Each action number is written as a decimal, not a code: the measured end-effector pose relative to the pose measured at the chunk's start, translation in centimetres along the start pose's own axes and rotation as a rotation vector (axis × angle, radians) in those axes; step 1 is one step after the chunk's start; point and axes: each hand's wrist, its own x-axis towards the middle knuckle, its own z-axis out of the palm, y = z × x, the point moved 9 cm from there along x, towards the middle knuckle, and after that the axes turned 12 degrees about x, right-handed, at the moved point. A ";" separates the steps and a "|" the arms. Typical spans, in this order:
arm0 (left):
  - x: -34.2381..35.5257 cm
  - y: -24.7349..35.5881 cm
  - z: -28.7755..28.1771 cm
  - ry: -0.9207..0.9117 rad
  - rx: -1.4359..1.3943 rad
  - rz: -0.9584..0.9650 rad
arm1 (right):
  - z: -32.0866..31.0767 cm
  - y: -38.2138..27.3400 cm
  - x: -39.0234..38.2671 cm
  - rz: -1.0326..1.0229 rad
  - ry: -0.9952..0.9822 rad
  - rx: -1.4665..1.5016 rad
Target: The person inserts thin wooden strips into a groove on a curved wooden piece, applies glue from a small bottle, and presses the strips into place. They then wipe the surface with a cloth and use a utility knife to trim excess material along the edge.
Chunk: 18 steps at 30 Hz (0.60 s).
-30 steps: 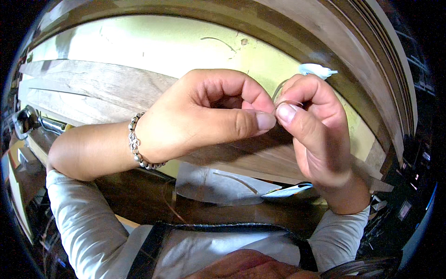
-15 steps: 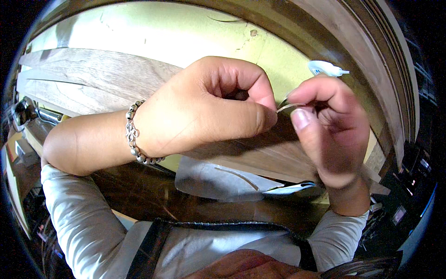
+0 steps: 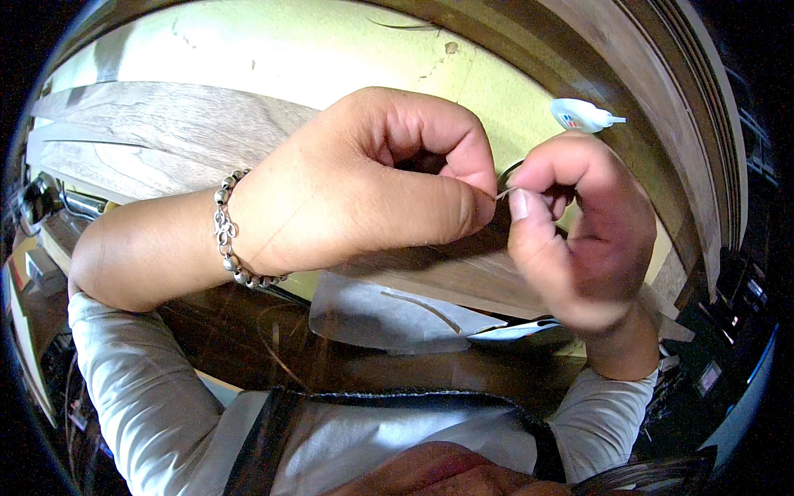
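Observation:
Between my two hands stretches a thin, pale strip (image 3: 503, 195), with only a short bit showing. My left hand (image 3: 372, 190) wears a beaded metal bracelet (image 3: 225, 236), and its thumb and forefinger are pinched on the strip's left end. My right hand (image 3: 591, 223), partly blurred, pinches the other end between thumb and fingertip. Fingers cover most of the strip, so its length and material cannot be told. Both hands are raised over a wooden board (image 3: 438, 285).
A small white squeeze bottle (image 3: 579, 115) lies beyond my right hand on the pale yellow surface (image 3: 331, 50). Grainy wood sheets (image 3: 178, 116) extend to the left. Nearer me, a whitish translucent sheet (image 3: 356, 314) bears a thin brown strip (image 3: 422, 309). Stacked boards (image 3: 662, 91) curve along the right.
My right thumb and fingertip have come together on the strip and shifted left, nearer my left fingertips. Less of the strip shows. My left hand keeps its pinch.

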 end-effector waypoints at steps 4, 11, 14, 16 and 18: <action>-0.1 0.1 0.2 -0.025 -0.010 0.006 | -1.7 1.0 -0.1 0.062 0.093 -0.027; -0.2 0.1 0.3 -0.029 -0.122 -0.009 | -0.3 1.2 -0.5 0.231 -0.032 0.225; -0.3 0.1 0.3 -0.024 -0.092 -0.004 | 0.7 1.7 -0.7 0.340 -0.049 0.439; -0.2 0.1 0.3 -0.022 -0.070 0.005 | 0.7 1.6 -0.5 0.317 -0.060 0.376; -0.2 0.2 0.4 -0.020 -0.052 0.017 | 0.7 1.8 -0.5 0.336 -0.063 0.379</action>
